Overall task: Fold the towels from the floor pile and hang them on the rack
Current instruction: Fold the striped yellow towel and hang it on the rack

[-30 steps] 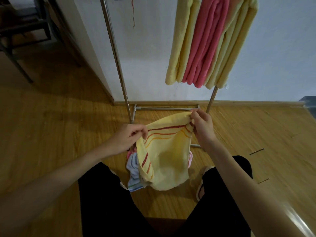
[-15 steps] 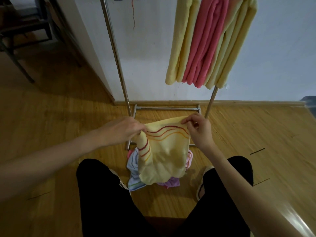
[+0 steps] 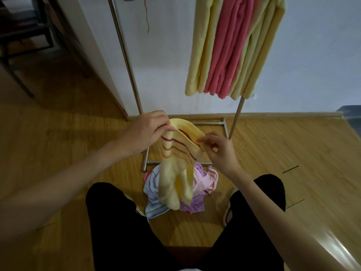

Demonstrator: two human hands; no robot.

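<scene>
Pinching the yellow striped towel at its top edge, the left hand holds at ten o'clock, the right hand at two, above the floor pile; rack at twelve.

Towel held above floor pile; rack behind, apparently against wall.

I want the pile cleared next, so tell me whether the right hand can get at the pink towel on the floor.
Probably not yet: the right hand pinches the yellow striped towel, which hangs over part of the pink towel. Once freed, nothing else blocks it.
</scene>
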